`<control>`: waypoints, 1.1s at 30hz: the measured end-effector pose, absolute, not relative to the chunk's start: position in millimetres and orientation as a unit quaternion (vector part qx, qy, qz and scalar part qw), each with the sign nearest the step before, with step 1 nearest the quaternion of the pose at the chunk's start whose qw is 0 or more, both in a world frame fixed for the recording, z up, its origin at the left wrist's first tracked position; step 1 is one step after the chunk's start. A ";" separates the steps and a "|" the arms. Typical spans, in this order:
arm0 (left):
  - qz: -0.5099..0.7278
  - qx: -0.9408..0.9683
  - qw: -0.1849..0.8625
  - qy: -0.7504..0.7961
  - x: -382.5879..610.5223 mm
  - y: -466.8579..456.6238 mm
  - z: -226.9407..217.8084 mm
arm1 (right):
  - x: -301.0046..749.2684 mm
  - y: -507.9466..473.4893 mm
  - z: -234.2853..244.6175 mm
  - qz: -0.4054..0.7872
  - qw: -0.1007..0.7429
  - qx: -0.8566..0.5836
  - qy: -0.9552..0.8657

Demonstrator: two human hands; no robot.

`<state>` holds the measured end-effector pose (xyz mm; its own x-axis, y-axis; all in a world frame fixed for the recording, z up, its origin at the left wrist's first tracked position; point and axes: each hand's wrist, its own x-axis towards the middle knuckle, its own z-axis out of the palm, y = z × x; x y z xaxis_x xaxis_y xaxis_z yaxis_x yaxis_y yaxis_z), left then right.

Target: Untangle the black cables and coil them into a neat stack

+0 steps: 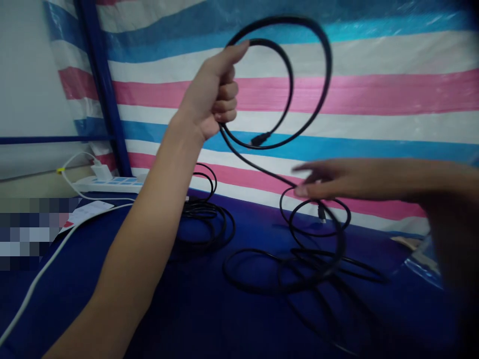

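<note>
My left hand (222,89) is raised and closed around a black cable (329,65), which hangs from it in two loops. One cable end, a black plug (259,139), dangles below the loops. From the left fist the cable runs down to my right hand (318,179), where thumb and fingers meet the cable and look closed on it, slightly blurred. Below the right hand the rest of the cable falls in loose loops onto the dark blue surface (209,309). Another black plug (322,212) shows just under that hand.
A coiled black cable (224,234) lies behind my left forearm. At the left are a white power strip (108,184) with a plugged-in charger (102,171), a white cord (41,274) and a paper (90,212). Clear plastic (426,264) lies at right. A striped sheet (392,94) hangs behind.
</note>
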<state>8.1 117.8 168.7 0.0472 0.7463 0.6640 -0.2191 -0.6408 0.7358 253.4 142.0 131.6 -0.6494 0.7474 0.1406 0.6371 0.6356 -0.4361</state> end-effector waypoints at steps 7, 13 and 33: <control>0.593 0.678 0.360 0.243 -20.9 101.5 176.6 | 238.2 134.4 134.0 0.296 0.140 -0.466 -0.822; 0.462 0.769 0.260 0.356 11.5 91.1 171.7 | 231.6 152.8 134.4 0.560 0.411 -0.365 -0.620; -0.005 0.935 0.142 0.324 86.6 107.5 123.1 | 226.5 101.7 156.1 0.439 0.477 -0.331 -0.686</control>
<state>86.6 107.5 123.1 0.7902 0.6043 -0.1020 0.6074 -0.7501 0.2616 226.5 101.7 156.1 -0.3254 0.8726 0.3642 0.0351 0.3961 -0.9176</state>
